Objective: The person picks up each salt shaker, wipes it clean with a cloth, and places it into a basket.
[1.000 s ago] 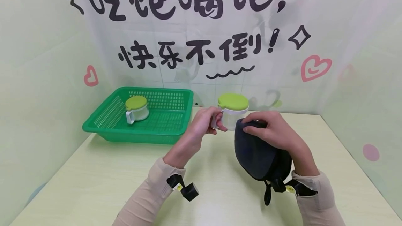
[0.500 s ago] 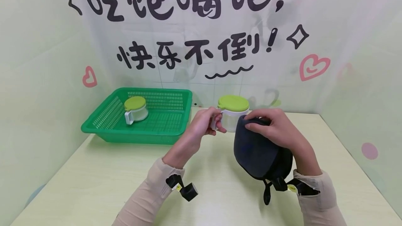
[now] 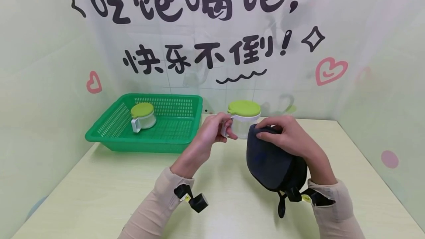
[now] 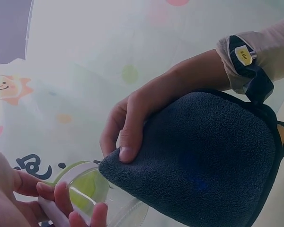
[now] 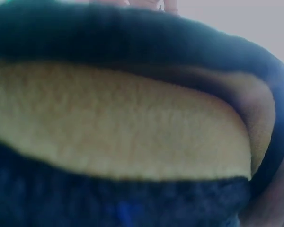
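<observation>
In the head view, my left hand (image 3: pixel 212 130) grips the white handle of a clear seasoning jar (image 3: pixel 242 125) with a green lid, held upright. My right hand (image 3: pixel 290 134) pinches the top corner of a dark blue fleecy cloth (image 3: pixel 270 161) with black edging and a hanging loop. The cloth hangs folded beside the jar and covers its lower right part. Seen from the left wrist, the cloth's corner (image 4: pixel 189 156) overlaps the jar's rim; whether they touch I cannot tell. The right wrist view is filled by the cloth's beige inner layer (image 5: pixel 123 127).
A green basket (image 3: pixel 146 146) stands at the back left of the pale table (image 3: pixel 132 187). Inside it is a second jar (image 3: pixel 143 117) with a green lid and white handle. A printed curtain (image 3: pixel 189 80) closes off the back, with pale walls at both sides.
Both hands shift only slightly, with the jar and the cloth staying in their grip. The whole head view drifts a little. The basket and second jar stay in place.
</observation>
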Motion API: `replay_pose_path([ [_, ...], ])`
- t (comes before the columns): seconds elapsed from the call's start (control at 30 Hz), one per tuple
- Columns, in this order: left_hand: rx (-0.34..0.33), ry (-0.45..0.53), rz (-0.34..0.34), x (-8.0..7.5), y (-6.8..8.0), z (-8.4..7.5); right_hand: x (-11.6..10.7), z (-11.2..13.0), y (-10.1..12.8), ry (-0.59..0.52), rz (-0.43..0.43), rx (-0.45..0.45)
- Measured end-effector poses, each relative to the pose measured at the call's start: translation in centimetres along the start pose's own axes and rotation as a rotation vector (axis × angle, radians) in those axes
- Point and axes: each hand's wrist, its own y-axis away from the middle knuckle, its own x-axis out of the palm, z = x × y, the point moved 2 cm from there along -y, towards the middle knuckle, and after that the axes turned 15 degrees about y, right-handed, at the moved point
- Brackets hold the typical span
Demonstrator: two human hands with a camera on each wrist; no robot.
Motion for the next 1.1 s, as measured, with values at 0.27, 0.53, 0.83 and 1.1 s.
replay_pose_path([
  [0.27, 0.002, -0.001, -0.004, -0.3, -0.3, 0.1, 0.8, -0.4, -0.2, -0.03, 0.123, -0.008],
  [0.53, 0.003, 0.035, 0.006, -0.7, -0.7, 0.3, 1.3, -0.5, -0.4, -0.016, 0.167, -0.026],
  [0.83, -0.003, 0.081, 0.028, -0.9, -0.6, 0.3, 1.0, -1.1, -0.2, -0.005, 0.177, -0.022],
  [1.1, -0.004, 0.046, 0.016, -0.9, -0.7, 0.4, 0.6, -0.6, -0.1, 0.026, 0.093, -0.032],
])
